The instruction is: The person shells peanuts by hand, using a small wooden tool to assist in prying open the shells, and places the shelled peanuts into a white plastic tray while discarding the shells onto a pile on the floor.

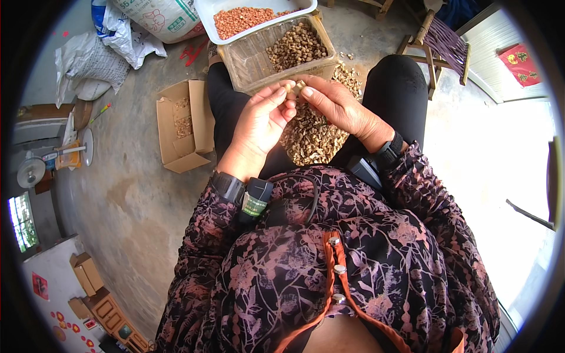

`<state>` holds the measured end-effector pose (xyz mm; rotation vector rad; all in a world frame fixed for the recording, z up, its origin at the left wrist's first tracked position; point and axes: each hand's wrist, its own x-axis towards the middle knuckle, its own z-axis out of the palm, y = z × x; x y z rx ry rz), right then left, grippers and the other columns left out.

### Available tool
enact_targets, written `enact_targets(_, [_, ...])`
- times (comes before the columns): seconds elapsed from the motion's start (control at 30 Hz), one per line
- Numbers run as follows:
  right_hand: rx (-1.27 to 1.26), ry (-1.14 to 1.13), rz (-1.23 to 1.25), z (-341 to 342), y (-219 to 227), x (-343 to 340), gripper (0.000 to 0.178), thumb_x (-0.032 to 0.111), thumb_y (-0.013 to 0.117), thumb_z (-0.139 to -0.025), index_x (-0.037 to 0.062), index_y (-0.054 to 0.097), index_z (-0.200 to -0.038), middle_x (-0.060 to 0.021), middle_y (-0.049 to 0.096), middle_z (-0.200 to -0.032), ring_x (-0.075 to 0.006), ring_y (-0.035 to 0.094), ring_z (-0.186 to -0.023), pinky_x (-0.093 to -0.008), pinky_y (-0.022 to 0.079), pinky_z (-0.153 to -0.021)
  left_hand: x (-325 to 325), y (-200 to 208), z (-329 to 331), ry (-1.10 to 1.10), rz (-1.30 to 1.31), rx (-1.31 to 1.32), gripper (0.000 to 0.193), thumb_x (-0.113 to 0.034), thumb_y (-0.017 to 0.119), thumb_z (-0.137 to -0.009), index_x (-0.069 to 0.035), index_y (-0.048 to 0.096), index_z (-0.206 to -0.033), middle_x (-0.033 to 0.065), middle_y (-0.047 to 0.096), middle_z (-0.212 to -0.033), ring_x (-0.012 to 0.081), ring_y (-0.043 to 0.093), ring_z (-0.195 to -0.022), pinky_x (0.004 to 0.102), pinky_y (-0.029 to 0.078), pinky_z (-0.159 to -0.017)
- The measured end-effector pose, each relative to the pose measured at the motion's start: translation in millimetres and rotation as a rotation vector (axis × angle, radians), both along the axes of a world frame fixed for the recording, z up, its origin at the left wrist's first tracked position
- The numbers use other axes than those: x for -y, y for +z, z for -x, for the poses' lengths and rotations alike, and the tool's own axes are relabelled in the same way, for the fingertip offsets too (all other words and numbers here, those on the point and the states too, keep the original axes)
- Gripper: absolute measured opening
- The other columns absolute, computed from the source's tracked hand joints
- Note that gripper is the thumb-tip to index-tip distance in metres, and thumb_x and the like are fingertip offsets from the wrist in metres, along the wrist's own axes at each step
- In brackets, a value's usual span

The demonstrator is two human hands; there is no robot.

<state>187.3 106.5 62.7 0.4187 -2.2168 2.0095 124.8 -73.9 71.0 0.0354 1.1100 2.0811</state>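
Between my knees, both hands meet fingertip to fingertip over a heap of broken peanut shells. My left hand is closed in a pinch at a pale peanut, palm partly turned up. From the other side, my right hand pinches the same peanut between thumb and fingers. Whether it is cracked I cannot tell. Just beyond the hands stands a clear plastic tub with unshelled peanuts on its right side. Behind it a white basin holds red-skinned peanut kernels.
An open cardboard box with a few bits inside stands left of my leg. Filled sacks and crumpled white bags lie at the far left. A wooden stool with a woven purple seat is at the far right.
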Motion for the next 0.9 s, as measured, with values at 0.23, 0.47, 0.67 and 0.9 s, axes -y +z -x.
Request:
enact_targets(0.23, [-0.111,-0.08,-0.027,4,-13,4,0.038,0.024,0.053,-0.093,-0.0041,0.052,-0.118,-0.0193,0.064,-0.096,-0.0267,0.062,-0.09,-0.0339,0.048,-0.079,4,-4,2,-0.068,-0.021,0.044,0.023,-0.011,0.055,-0.09,0.003,0.058,-0.108,0.0048,0.059,-0.087,0.0107,0.054,-0.072,0.0204,0.043,-0.059])
enact_targets(0.47, [-0.105,-0.068,-0.058,5,-14,4,0.038,0.023,0.056,-0.092,-0.0044,0.052,-0.119,-0.0186,0.064,-0.096,-0.0243,0.062,-0.09,-0.0326,0.049,-0.079,3,-4,1,-0.088,0.003,0.047,0.02,-0.012,0.056,-0.09,0.003,0.059,-0.104,0.0061,0.061,-0.089,0.0107,0.054,-0.071,0.0205,0.044,-0.059])
enact_targets(0.67, [-0.132,-0.068,-0.083,6,-16,4,0.037,0.022,0.057,-0.091,-0.0036,0.053,-0.118,-0.0189,0.064,-0.097,-0.0258,0.062,-0.09,-0.0328,0.049,-0.079,5,-7,0,-0.112,0.018,0.054,0.017,-0.012,0.057,-0.09,0.001,0.06,-0.1,0.006,0.061,-0.087,0.0107,0.054,-0.069,0.0205,0.044,-0.056])
enact_targets(0.9, [-0.121,-0.061,-0.09,6,-16,5,0.034,0.022,0.056,-0.091,-0.0026,0.055,-0.115,-0.0194,0.064,-0.095,-0.0294,0.062,-0.089,-0.0346,0.049,-0.077,5,-9,0,-0.122,0.008,0.07,0.015,-0.011,0.056,-0.09,0.001,0.06,-0.099,0.0055,0.061,-0.086,0.0114,0.056,-0.071,0.0203,0.046,-0.058])
